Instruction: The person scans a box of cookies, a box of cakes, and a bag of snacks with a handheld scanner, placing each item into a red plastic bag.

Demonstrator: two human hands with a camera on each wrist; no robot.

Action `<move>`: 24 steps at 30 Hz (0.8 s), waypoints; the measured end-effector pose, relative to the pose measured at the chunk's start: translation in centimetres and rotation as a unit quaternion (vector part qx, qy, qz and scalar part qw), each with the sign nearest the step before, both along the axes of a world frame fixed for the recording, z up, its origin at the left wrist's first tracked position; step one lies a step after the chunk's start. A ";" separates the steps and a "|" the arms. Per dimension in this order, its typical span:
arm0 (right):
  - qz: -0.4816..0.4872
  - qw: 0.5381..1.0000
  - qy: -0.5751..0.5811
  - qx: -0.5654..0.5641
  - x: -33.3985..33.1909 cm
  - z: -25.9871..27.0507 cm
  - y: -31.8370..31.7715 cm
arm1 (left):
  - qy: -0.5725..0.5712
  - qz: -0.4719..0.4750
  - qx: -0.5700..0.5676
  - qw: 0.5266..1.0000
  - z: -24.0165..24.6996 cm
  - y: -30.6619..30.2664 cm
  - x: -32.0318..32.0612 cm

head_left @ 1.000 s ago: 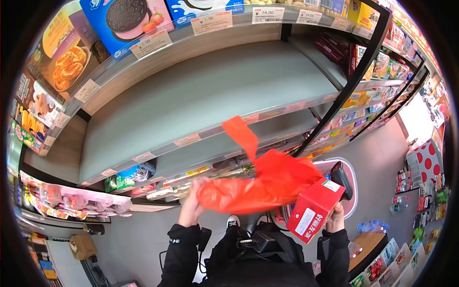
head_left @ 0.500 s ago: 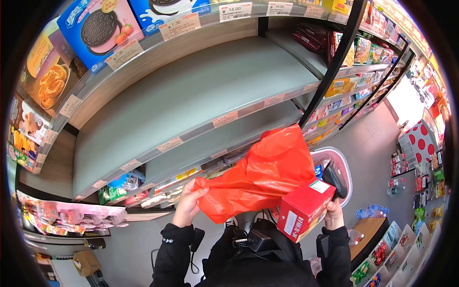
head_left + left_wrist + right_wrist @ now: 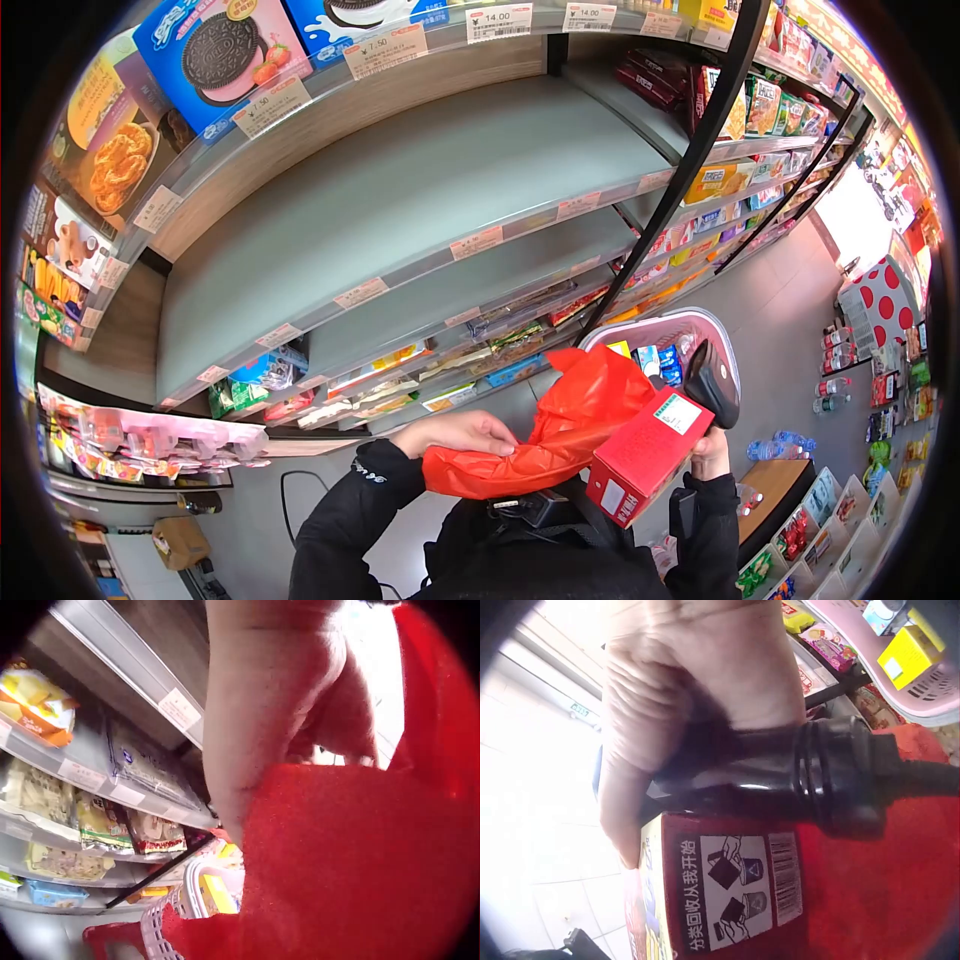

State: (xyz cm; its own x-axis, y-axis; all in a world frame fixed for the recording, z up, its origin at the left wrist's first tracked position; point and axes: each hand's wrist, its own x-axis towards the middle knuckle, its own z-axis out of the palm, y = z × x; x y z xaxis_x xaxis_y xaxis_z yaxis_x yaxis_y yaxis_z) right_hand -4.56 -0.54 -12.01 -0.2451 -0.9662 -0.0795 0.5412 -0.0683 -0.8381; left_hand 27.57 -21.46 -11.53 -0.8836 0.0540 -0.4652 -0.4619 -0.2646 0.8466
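My left hand (image 3: 462,434) grips a crumpled red plastic bag (image 3: 590,400), its fingers bent over the near edge. In the left wrist view the bag (image 3: 360,862) covers much of the picture and hides part of the fingers. My right hand (image 3: 711,454) holds a red carton (image 3: 645,460) and a black handheld scanner (image 3: 712,385) together. The right wrist view shows the hand (image 3: 705,682) wrapped round the scanner's handle (image 3: 742,772), a cable at its end. The carton's barcode side (image 3: 735,892) lies against the handle, with the thumb along its edge. The bag touches the carton's left side.
A pink-and-white basket (image 3: 735,350) with packaged goods stands on the floor behind the scanner. Before me rises a shelf rack (image 3: 400,200) with price tags and a black upright post (image 3: 690,170). A small wooden-topped stand (image 3: 775,490) is at the right.
The left hand has moved right and inward, and the bag has sunk and bunched up lower. The carton has tipped, showing more of its labelled top; more of the basket shows.
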 end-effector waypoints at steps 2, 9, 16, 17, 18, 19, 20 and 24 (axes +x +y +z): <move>0.003 1.000 -0.010 0.030 -0.4 0.5 0.5 | 0.026 0.113 0.001 0.993 0.3 -0.3 0.8; 0.025 0.997 0.062 0.027 0.7 1.4 0.1 | 0.255 0.430 0.212 0.840 0.2 -0.1 1.6; 0.064 0.996 0.056 0.021 -0.6 0.7 0.8 | 0.188 0.383 0.093 0.900 3.7 -0.1 1.7; 0.064 0.997 0.042 0.021 -0.7 0.6 0.8 | 0.189 0.384 0.090 0.899 4.3 0.1 1.9; 0.066 0.997 0.035 0.021 -0.7 0.2 1.0 | 0.210 0.396 0.130 0.884 4.7 0.2 2.1; 0.066 0.997 0.035 0.018 -0.6 -0.4 1.1 | 0.230 0.406 0.172 0.868 4.8 0.4 2.3; 0.048 0.998 0.020 0.023 -0.4 -1.2 1.2 | 0.234 0.424 0.144 0.863 4.1 0.5 3.1; 0.023 0.999 -0.007 0.028 -0.2 -2.2 1.3 | 0.217 0.416 0.115 0.876 4.0 0.7 4.5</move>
State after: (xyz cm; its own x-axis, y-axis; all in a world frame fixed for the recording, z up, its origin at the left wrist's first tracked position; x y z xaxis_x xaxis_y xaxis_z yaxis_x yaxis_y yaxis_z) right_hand -4.73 0.79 -14.24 -0.1995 -0.9703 -0.1368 0.5543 0.0034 -0.8323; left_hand 32.06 -20.81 -7.51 -0.7532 -0.6431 -0.1379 0.3229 -0.5442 0.7743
